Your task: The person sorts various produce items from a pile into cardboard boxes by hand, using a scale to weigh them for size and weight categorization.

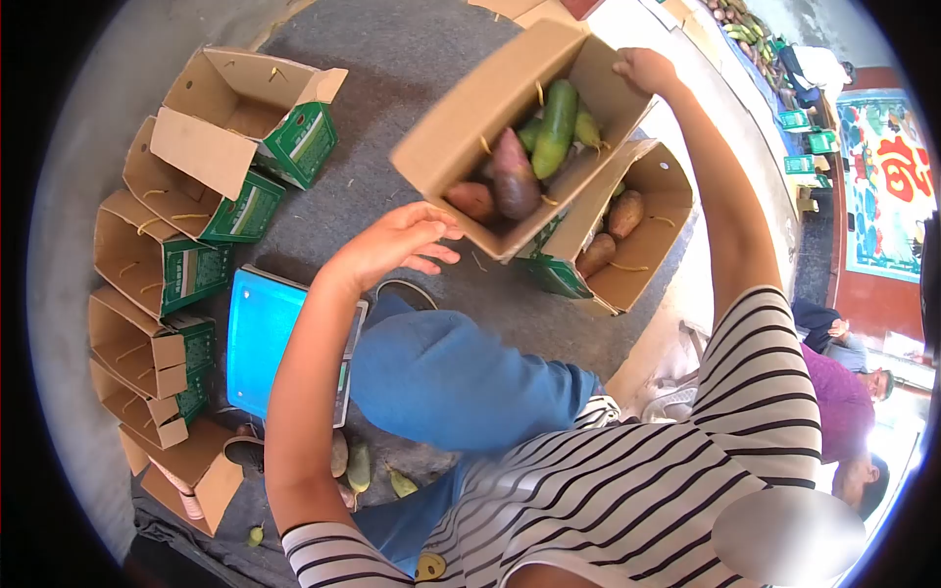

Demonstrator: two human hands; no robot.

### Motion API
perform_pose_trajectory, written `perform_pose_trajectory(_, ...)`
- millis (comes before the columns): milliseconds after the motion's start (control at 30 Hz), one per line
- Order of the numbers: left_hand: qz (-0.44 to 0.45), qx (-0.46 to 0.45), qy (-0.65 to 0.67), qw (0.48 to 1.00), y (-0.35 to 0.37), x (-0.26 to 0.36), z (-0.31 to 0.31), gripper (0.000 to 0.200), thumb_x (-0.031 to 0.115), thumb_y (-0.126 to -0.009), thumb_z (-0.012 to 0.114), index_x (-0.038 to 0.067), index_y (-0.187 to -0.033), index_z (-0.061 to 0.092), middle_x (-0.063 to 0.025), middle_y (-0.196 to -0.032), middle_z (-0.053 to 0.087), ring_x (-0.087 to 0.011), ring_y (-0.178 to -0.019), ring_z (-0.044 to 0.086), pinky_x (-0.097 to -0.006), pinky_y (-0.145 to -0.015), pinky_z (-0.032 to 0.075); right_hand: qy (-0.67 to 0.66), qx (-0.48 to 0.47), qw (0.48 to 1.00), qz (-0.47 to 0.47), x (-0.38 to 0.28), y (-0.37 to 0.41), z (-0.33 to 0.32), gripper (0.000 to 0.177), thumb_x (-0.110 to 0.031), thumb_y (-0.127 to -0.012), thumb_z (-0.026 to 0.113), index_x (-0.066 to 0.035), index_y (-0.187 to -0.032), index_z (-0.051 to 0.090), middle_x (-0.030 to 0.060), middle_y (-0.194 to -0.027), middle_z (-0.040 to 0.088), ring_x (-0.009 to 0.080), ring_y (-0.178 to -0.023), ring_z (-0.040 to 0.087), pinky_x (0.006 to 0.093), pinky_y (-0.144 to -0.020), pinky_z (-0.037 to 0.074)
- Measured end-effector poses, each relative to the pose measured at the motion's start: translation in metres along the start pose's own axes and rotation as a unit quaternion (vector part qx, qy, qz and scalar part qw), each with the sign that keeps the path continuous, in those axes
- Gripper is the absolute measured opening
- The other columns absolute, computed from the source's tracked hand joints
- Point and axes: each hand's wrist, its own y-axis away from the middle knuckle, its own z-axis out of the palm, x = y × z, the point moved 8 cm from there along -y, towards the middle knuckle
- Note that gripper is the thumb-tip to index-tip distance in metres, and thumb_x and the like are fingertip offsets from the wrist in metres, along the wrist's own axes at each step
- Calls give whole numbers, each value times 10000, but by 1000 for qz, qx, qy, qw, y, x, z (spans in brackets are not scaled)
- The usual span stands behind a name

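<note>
A cardboard box hangs tilted in front of me, with a long green cucumber-like vegetable, smaller green ones and several reddish-brown sweet potato-like tubers inside. My right hand grips its far-right rim. My left hand is by the box's near-left corner, fingers apart. Partly beneath the raised box stands a second cardboard box with green sides, holding brown tubers.
Several green-and-brown cardboard boxes stand in a curve at left. A scale with a blue top lies beside my leg. Loose green vegetables rest on the floor below. Other people are at far right, near a vegetable pile.
</note>
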Motion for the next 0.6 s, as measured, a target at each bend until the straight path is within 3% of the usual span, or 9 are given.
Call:
perform_pose_trajectory(33, 4, 16, -18, 1000, 11, 10, -3, 357, 301, -918, 503, 12, -1127, 529, -127, -1115, 596, -214, -957, 623, -316, -769, 496, 32, 12, 999, 2, 8, -13, 27, 284, -305, -871, 508, -71, -985, 620, 128, -985, 645, 323, -937, 600, 409, -834, 464)
perform_pose_trajectory(133, 24, 100, -62, 993, 75, 24, -25, 370, 335, -937, 472, 29, -1137, 530, -117, -1154, 579, -212, -995, 605, -326, -840, 461, -165, 159, 955, 186, 52, -45, 94, 257, -264, -871, 521, -64, -1002, 616, 145, -990, 646, 335, -934, 601, 415, -797, 467)
perform_pose_trajectory(233, 25, 252, -73, 965, 164, -5, -54, 345, 318, -945, 466, 31, -1124, 532, -107, -1136, 586, -189, -950, 609, -314, -822, 458, -105, 243, 964, -32, -74, -15, 30, 251, -236, -880, 519, -55, -1028, 609, 153, -1005, 640, 330, -965, 598, 407, -819, 469)
perform_pose_trajectory(333, -6, 404, -57, 913, 254, -63, -58, 279, 245, -941, 491, 21, -1101, 536, -88, -1073, 594, -169, -871, 605, -302, -776, 458, -276, 259, 891, -251, -198, 28, -39, 241, -226, -872, 518, -86, -1043, 617, 114, -1059, 632, 317, -945, 607, 406, -821, 483)
perform_pose_trajectory(433, -67, 487, -140, 859, 313, -123, -39, 206, 117, -914, 511, -23, -1061, 545, -81, -935, 625, -148, -826, 609, -297, -701, 473, -289, 239, 850, -371, -313, 62, -72, 219, -217, -873, 522, -100, -1031, 619, 105, -1040, 633, 308, -944, 604, 399, -810, 488)
perform_pose_trajectory(500, -129, 484, -246, 830, 328, -134, -16, 239, 149, -866, 577, -18, -1036, 556, -156, -927, 643, -246, -824, 639, -336, -690, 490, -293, 179, 844, -413, -387, 73, -84, 241, -239, -895, 512, -80, -1053, 602, 118, -1068, 620, 300, -995, 587, 391, -843, 471)
perform_pose_trajectory(600, -146, 436, -232, 857, 331, -165, -4, 287, 184, -842, 581, -6, -1058, 561, -196, -958, 632, -325, -857, 625, -387, -712, 492, -295, 175, 848, -403, -483, 47, -73, 274, -238, -858, 517, -57, -1044, 604, 153, -1073, 609, 317, -1038, 562, 419, -879, 453)
